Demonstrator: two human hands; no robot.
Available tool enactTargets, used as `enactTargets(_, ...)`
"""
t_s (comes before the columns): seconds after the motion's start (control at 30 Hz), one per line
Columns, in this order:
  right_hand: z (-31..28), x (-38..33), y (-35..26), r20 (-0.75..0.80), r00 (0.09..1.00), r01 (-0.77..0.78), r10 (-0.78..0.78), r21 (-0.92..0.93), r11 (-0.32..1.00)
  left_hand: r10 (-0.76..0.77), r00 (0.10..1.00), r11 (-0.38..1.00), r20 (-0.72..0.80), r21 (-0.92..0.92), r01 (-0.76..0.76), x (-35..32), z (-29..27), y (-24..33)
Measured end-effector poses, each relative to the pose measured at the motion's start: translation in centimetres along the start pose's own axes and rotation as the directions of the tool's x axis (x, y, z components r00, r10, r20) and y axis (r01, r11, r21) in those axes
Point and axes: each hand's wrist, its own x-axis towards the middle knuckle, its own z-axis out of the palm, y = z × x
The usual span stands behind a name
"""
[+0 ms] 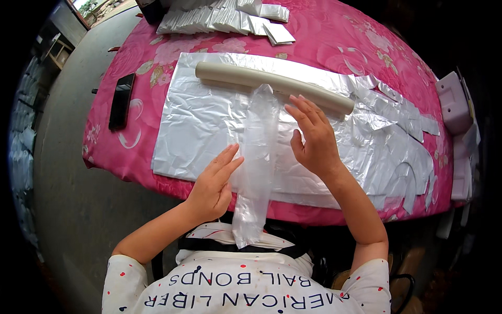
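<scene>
A stack of white plastic bags (pixel 196 120) lies flat across the table, with cut handle ends toward the right. Down its middle runs a folded translucent plastic bag (pixel 257 141), its lower end hanging over the table's front edge toward my lap. My left hand (pixel 213 186) is just left of this strip, fingers stretched out and nothing in them. To the right of the strip, my right hand (pixel 315 137) hovers with its fingers spread, also holding nothing. A beige tube (pixel 272 83) rests across the far part of the stack, just beyond my right fingertips.
A black phone (pixel 122 102) lies on the pink floral tablecloth (pixel 151 86) at left. Folded white plastic packs (pixel 219 18) are lined up at the far edge. Pale plastic containers (pixel 454 104) stand by the right edge. Stacked bluish-white material (pixel 23 146) is at far left.
</scene>
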Motion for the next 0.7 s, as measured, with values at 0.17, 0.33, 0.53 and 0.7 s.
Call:
enactTargets(0.17, 2.7, 5.3, 5.6, 0.025, 0.997, -0.062, 0.071, -0.241, 0.968, -0.21, 0.977, 0.907, -0.03, 0.367, 0.206, 4.3, 3.1, 0.1)
enactTargets(0.33, 2.7, 6.4, 7.5, 0.118, 0.982, -0.112, 0.148, -0.267, 0.957, -0.259, 0.964, 0.847, 0.052, 0.492, 0.201, 5.1, 4.5, 0.8)
enactTargets(0.53, -1.4, 5.2, 8.9, -0.051, 0.956, -0.292, 0.288, -0.215, 0.932, -0.12, 0.977, 0.833, 0.178, 0.554, 0.001, 5.4, 5.1, 0.1)
enactTargets(0.7, -3.2, 2.4, 3.5, 0.165, 0.96, -0.238, 0.228, 0.04, 0.971, -0.134, 0.971, 0.861, 0.199, 0.508, 0.014, 5.6, 4.3, 0.5)
